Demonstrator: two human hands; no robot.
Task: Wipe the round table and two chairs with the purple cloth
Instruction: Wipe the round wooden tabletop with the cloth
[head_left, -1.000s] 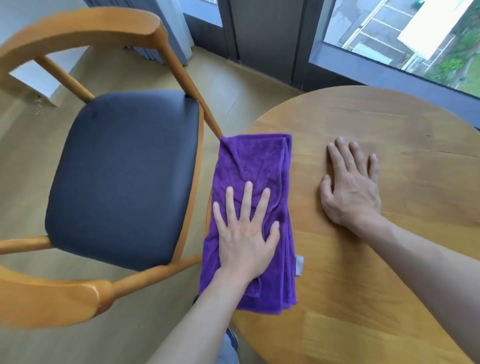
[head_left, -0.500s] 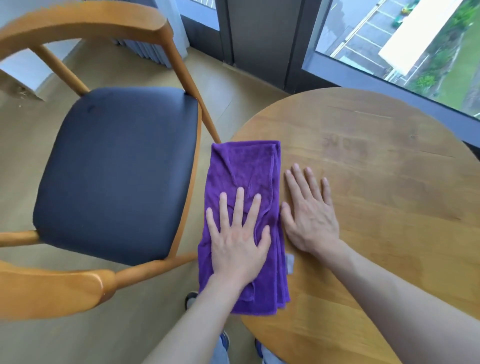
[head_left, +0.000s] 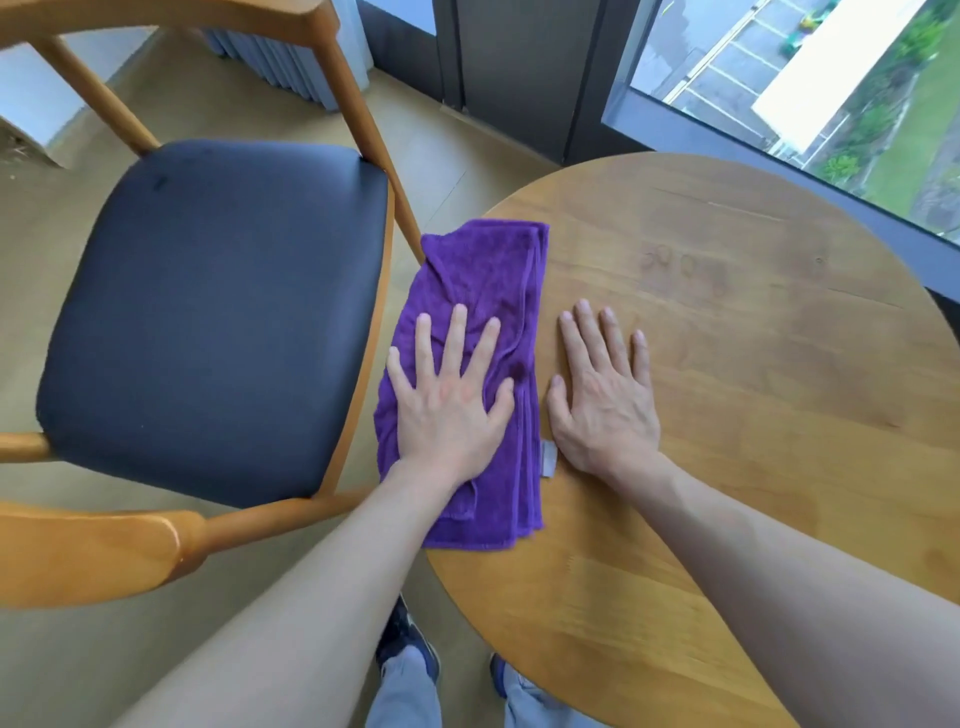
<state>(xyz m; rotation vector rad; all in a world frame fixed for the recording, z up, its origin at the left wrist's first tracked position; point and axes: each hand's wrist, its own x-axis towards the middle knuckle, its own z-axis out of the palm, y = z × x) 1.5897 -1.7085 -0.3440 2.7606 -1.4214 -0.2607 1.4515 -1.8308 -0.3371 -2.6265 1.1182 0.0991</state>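
At left, a wooden chair with dark padded seat, drawn up near the round table. Next, on the table's left edge and partly overhanging it, the folded purple cloth, pressed flat under the left hand, fingers straight and spread, gripping nothing. Just beside the cloth's right edge, near its white tag, the right hand, flat on bare wood, fingers straight. At far right, a window.
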